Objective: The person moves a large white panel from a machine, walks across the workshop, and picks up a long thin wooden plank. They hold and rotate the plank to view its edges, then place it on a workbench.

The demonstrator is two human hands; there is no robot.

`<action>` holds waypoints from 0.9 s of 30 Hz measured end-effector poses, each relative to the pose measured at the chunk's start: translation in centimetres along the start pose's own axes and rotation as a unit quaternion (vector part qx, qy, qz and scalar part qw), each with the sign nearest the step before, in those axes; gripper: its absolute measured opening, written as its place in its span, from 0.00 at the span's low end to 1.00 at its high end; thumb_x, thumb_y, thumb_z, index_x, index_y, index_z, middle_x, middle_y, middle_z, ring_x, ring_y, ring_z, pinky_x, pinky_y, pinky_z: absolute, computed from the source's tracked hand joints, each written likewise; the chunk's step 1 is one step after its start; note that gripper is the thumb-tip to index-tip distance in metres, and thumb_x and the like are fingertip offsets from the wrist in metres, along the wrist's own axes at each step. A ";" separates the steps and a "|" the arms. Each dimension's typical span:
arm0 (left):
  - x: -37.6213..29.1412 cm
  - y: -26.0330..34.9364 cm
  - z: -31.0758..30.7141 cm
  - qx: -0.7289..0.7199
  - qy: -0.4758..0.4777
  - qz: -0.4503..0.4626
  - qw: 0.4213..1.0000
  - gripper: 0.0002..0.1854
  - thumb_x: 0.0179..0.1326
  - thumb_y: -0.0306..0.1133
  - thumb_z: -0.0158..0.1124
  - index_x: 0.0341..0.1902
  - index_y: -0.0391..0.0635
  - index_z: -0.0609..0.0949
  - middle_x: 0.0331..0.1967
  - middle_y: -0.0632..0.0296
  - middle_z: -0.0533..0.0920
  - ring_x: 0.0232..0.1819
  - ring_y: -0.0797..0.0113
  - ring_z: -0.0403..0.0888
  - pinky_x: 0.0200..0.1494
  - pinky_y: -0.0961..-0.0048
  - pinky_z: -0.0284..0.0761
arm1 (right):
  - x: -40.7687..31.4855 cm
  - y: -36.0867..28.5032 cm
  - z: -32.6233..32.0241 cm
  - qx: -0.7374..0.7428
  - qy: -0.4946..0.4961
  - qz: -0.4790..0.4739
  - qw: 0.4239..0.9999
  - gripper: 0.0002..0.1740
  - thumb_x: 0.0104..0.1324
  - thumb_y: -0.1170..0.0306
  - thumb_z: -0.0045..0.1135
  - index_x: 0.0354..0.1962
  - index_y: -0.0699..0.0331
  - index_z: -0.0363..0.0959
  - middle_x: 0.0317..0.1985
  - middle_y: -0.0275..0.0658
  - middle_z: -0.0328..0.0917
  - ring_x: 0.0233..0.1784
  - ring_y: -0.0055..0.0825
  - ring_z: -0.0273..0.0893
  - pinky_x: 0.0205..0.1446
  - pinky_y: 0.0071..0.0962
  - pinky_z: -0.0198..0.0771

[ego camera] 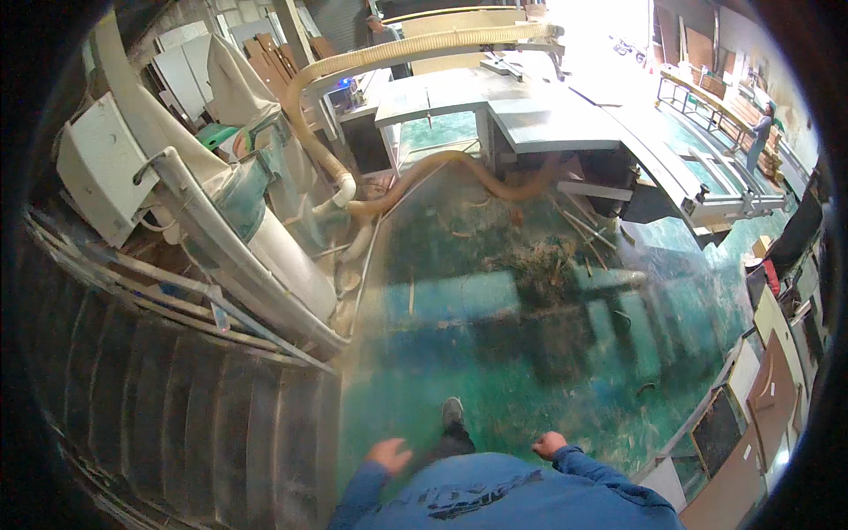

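Note:
My left hand hangs beside my body over the green floor, bare, with thumb and fingers a little apart. On the other side my right hand is curled, and nothing shows in it. Neither hand touches anything around it. A shoe on one of my feet points forward between them. Nearest to my left hand are the dark steps of a staircase.
Ahead stands a sliding table saw with a ribbed dust hose above it. Wood scraps litter the floor. A dust collector stands left behind a stair railing. Panels lean at right. Two people are farther off.

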State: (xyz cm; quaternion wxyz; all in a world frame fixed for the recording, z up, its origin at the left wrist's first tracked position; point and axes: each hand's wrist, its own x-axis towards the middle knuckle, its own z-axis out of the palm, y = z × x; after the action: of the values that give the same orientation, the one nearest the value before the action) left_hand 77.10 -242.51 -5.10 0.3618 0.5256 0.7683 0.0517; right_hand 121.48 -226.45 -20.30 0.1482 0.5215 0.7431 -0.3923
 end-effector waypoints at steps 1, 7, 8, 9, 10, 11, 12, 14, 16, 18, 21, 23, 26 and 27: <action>2.4 0.4 -1.6 -0.002 0.003 0.006 1.000 0.32 0.58 0.51 0.59 0.60 0.39 0.75 0.57 0.44 0.76 0.59 0.47 0.74 0.62 0.57 0.68 | 0.8 1.8 0.5 -0.027 -0.037 0.043 0.998 0.24 0.56 0.49 0.56 0.32 0.64 0.82 0.37 0.52 0.81 0.41 0.50 0.79 0.46 0.45 0.74; 16.0 2.6 -12.4 0.045 0.023 0.064 0.997 0.31 0.57 0.51 0.60 0.59 0.42 0.76 0.56 0.48 0.78 0.57 0.48 0.75 0.60 0.57 0.69 | 3.2 5.1 -2.9 -0.022 -0.020 0.212 0.977 0.25 0.51 0.49 0.59 0.31 0.65 0.83 0.36 0.50 0.82 0.40 0.47 0.81 0.46 0.41 0.76; 18.3 3.0 -14.0 0.044 0.021 0.063 0.997 0.30 0.57 0.51 0.60 0.58 0.43 0.77 0.56 0.48 0.78 0.58 0.48 0.75 0.61 0.57 0.69 | 3.7 4.8 -4.0 -0.022 -0.024 0.212 0.977 0.24 0.51 0.50 0.59 0.31 0.65 0.83 0.35 0.50 0.82 0.40 0.47 0.81 0.46 0.40 0.76; 19.7 3.0 -15.0 0.041 0.022 0.063 0.997 0.30 0.58 0.51 0.60 0.58 0.43 0.77 0.56 0.49 0.78 0.58 0.49 0.75 0.61 0.57 0.69 | 4.5 4.0 -4.8 0.008 0.009 0.217 0.976 0.24 0.50 0.51 0.60 0.30 0.65 0.83 0.34 0.50 0.82 0.39 0.47 0.81 0.45 0.40 0.76; 21.3 3.2 -15.8 0.106 0.084 0.114 0.984 0.29 0.58 0.50 0.62 0.59 0.45 0.77 0.49 0.49 0.82 0.49 0.49 0.80 0.52 0.57 0.75 | 5.6 3.1 -5.2 0.039 0.041 0.221 0.974 0.23 0.50 0.52 0.60 0.30 0.64 0.83 0.33 0.50 0.82 0.39 0.47 0.81 0.45 0.40 0.76; 22.5 3.4 -16.5 0.093 0.081 0.123 0.985 0.29 0.58 0.49 0.62 0.58 0.44 0.77 0.49 0.49 0.81 0.49 0.49 0.80 0.52 0.57 0.75 | 6.8 2.4 -5.7 0.072 0.078 0.222 0.969 0.22 0.50 0.52 0.60 0.29 0.64 0.83 0.32 0.49 0.82 0.38 0.47 0.81 0.45 0.40 0.76; 24.3 3.8 -17.3 0.088 0.070 0.122 0.986 0.29 0.58 0.49 0.62 0.58 0.44 0.77 0.50 0.48 0.81 0.49 0.49 0.80 0.52 0.57 0.75 | 8.6 1.5 -6.0 0.082 0.091 0.206 0.971 0.20 0.51 0.53 0.58 0.31 0.61 0.83 0.33 0.50 0.81 0.39 0.47 0.81 0.45 0.42 0.76; 27.5 4.7 -18.4 0.071 0.065 0.141 0.985 0.29 0.57 0.49 0.63 0.58 0.43 0.77 0.48 0.48 0.82 0.48 0.50 0.81 0.51 0.58 0.76 | 12.5 0.4 -6.7 0.057 0.090 0.132 0.986 0.20 0.53 0.52 0.57 0.33 0.59 0.83 0.34 0.50 0.81 0.40 0.47 0.81 0.46 0.42 0.76; 29.9 5.9 -18.7 0.056 0.011 0.117 0.992 0.30 0.58 0.50 0.60 0.59 0.43 0.76 0.54 0.49 0.79 0.56 0.50 0.76 0.58 0.59 0.71 | 16.8 -0.6 -7.3 0.064 0.069 0.168 0.981 0.20 0.55 0.51 0.56 0.36 0.55 0.83 0.38 0.47 0.82 0.43 0.48 0.80 0.48 0.42 0.75; 32.5 7.2 -19.2 0.070 -0.037 0.076 0.994 0.30 0.58 0.51 0.59 0.59 0.43 0.76 0.57 0.50 0.77 0.59 0.49 0.74 0.61 0.60 0.69 | 20.1 -0.1 -9.3 0.090 0.050 0.143 0.984 0.21 0.55 0.50 0.56 0.37 0.55 0.83 0.39 0.46 0.82 0.44 0.48 0.80 0.49 0.42 0.75; 35.4 8.7 -19.7 0.042 -0.039 0.041 0.998 0.30 0.57 0.51 0.60 0.58 0.43 0.77 0.56 0.49 0.78 0.57 0.49 0.75 0.60 0.59 0.70 | 25.0 1.7 -14.5 0.057 0.007 0.100 0.993 0.21 0.56 0.51 0.55 0.37 0.56 0.83 0.39 0.47 0.82 0.44 0.48 0.80 0.49 0.42 0.75; 36.9 9.4 -20.6 0.032 0.004 0.038 0.999 0.30 0.55 0.51 0.62 0.57 0.43 0.78 0.49 0.48 0.81 0.52 0.49 0.79 0.55 0.58 0.73 | 28.7 2.9 -19.5 0.004 -0.034 0.111 0.993 0.21 0.56 0.52 0.55 0.36 0.57 0.83 0.39 0.48 0.82 0.44 0.48 0.80 0.49 0.42 0.75; 39.2 10.5 -21.9 0.027 0.054 0.018 0.998 0.32 0.54 0.52 0.65 0.58 0.45 0.78 0.42 0.48 0.84 0.45 0.52 0.82 0.48 0.60 0.77 | 34.7 3.2 -27.4 -0.063 -0.010 0.059 0.996 0.19 0.55 0.54 0.55 0.36 0.58 0.83 0.38 0.48 0.82 0.44 0.47 0.80 0.48 0.41 0.75; 40.1 10.9 -22.4 0.010 0.069 0.009 0.998 0.32 0.54 0.53 0.64 0.58 0.45 0.78 0.42 0.48 0.84 0.45 0.52 0.82 0.49 0.60 0.77 | 36.8 2.9 -30.0 -0.103 0.002 0.056 0.993 0.19 0.54 0.56 0.56 0.35 0.59 0.83 0.37 0.48 0.82 0.43 0.47 0.80 0.48 0.40 0.75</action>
State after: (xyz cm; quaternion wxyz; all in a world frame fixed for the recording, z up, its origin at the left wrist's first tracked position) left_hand 64.33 -197.08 -3.75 0.3024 0.5314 0.7869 0.0836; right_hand 114.54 -179.66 -25.27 0.2216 0.5452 0.7493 -0.3037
